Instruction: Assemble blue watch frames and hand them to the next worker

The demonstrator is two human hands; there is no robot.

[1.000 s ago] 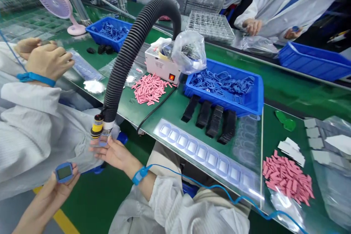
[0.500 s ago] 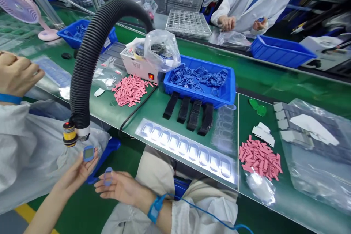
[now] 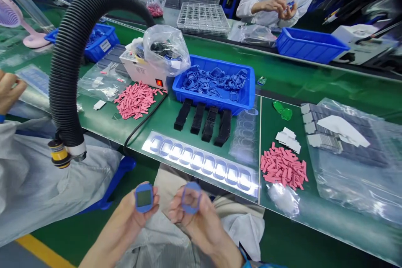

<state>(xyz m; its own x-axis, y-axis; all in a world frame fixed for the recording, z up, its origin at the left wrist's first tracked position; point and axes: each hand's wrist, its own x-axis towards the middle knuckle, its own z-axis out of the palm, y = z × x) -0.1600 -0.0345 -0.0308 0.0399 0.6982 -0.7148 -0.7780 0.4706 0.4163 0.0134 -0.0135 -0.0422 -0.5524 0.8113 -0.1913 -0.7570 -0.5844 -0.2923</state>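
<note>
Over my lap, below the table's front edge, both hands are raised side by side. My left hand [image 3: 133, 217] holds a blue frame with a dark grey screen [image 3: 144, 197] between thumb and fingers. Just to its right, my right hand [image 3: 201, 222] grips a see-through cover with a blue rim [image 3: 191, 197], slightly blurred. The two pieces are apart. Beyond them on the table lies a clear strip of rounded covers [image 3: 197, 160]. Behind it stand several black stacks [image 3: 210, 124] and a blue bin of blue frames [image 3: 253, 92].
A black hose [image 3: 64, 79] arches down at the left, beside a co-worker's hand [image 3: 9, 90]. Pink pieces lie in two piles [image 3: 136, 100], [image 3: 283, 165]. A white box [image 3: 143, 69] stands behind the left pile. Plastic-wrapped grey parts [image 3: 351, 134] lie at the right.
Both hands have moved right, away from the hose end, and are now over my lap with their pieces. The view has shifted. The co-worker's hands across the table have come together.
</note>
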